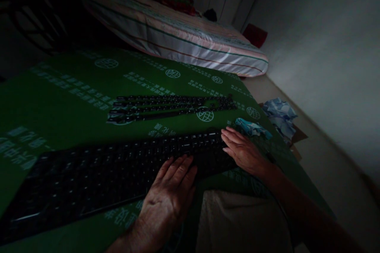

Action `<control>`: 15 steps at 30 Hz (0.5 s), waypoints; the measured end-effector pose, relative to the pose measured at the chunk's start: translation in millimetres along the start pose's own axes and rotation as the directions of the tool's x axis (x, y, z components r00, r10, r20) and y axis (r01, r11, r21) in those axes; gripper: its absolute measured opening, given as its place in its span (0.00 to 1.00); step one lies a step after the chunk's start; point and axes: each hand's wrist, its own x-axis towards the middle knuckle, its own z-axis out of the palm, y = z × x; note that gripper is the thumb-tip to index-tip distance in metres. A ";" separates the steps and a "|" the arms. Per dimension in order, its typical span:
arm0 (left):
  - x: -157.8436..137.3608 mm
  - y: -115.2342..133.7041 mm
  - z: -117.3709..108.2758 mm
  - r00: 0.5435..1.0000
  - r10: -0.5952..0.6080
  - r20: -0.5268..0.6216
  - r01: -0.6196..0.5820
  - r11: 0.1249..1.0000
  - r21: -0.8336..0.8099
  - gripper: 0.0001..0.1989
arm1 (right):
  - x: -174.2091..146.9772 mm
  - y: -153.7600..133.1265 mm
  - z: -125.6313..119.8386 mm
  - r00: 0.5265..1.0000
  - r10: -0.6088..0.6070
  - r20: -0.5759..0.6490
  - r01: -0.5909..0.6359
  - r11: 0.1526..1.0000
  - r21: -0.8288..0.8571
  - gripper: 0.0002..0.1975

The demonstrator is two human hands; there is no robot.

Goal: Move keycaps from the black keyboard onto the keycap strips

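Note:
A long black keyboard (89, 178) lies slanted across the green printed table (142, 53). My left hand (169, 199) rests on its near edge right of the middle, palm down, fingers stretched out over the keys. At the keyboard's right end is my right hand (245, 152), fingers extended and touching or just above its top corner. Neither hand shows anything held. Beyond the keyboard, several rows of small black pieces that look like keycaps (166, 104) lie side by side. Part of the keyboard's right section looks dark and smooth, and its detail is hard to make out.
A crumpled blue-white wrapper (252, 127) lies past my right hand. Beige cloth (240, 217) is at the table's near edge. Crumpled plastic (279, 114) sits on the floor at right. A striped bed (184, 41) stands behind the table, a pale wall (323, 47) at right.

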 end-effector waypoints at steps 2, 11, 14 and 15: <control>-0.4 0.3 0.7 1.000 -0.013 0.003 0.013 1.000 -0.009 0.14 | -0.7 -1.1 1.6 1.000 0.008 -0.001 -0.008 1.000 -0.013 0.21; 0.5 -0.5 0.8 1.000 0.001 0.007 -0.001 1.000 0.007 0.14 | -5.8 -10.5 9.9 0.996 0.079 -0.038 -0.080 0.997 -0.017 0.23; 0.9 0.0 0.6 1.000 -0.009 0.003 0.009 1.000 0.006 0.14 | -5.9 -13.5 12.5 0.996 0.083 -0.037 -0.084 0.996 -0.029 0.23; 1.0 0.1 0.7 1.000 -0.008 0.005 0.008 1.000 0.006 0.14 | -5.8 -14.4 13.1 0.995 0.089 -0.038 -0.090 0.995 -0.032 0.23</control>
